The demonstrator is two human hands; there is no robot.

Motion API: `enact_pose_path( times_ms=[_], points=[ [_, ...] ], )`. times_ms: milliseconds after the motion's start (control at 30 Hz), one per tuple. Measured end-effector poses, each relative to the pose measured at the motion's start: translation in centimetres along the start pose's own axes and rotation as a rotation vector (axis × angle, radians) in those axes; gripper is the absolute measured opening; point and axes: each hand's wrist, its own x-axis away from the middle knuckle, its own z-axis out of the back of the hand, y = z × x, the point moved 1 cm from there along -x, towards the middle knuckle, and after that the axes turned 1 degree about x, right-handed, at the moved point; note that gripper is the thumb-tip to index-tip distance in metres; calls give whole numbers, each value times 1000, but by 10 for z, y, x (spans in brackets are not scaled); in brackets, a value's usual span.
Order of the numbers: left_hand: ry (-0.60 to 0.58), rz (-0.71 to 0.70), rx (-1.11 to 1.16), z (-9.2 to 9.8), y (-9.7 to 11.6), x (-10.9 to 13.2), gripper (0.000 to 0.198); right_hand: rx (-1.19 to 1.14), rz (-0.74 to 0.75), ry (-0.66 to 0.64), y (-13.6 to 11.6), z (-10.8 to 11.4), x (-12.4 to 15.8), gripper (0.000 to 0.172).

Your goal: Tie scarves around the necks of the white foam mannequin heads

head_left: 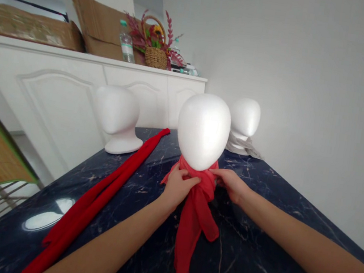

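A white foam mannequin head [203, 128] stands on the dark marble table [253, 255] in front of me. A light red scarf [196, 215] is wrapped round its neck, and its ends hang down toward me over the tabletop. My left hand [177, 186] is closed on the scarf at the neck's left side. My right hand [229, 182] pinches the scarf at the neck's right side.
A long darker red scarf [102, 193] lies stretched across the table's left part. Two more foam heads stand behind, one at the left [119, 116] and one at the back right [244, 118] with grey cloth at its base. A white cabinet [56, 87] carries cardboard boxes, a water bottle and a flower basket [157, 47].
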Motion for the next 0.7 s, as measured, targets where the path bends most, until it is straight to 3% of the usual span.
enact_pose_path(
  times_ms=[200, 367, 500, 700],
  points=[
    [-26, 92, -26, 30, -4, 2, 28, -137, -134, -6, -9, 25, -16, 14],
    [-144, 154, 4, 50, -5, -3, 15, -299, -126, -67, -12, 32, -20, 20],
    [-107, 169, 20, 63, -8, -12, 12, -356, -99, -106, -14, 26, -17, 24],
    [-21, 178, 24, 86, -16, -26, 28, -305, -133, -141, -21, 33, -15, 23]
  ],
)
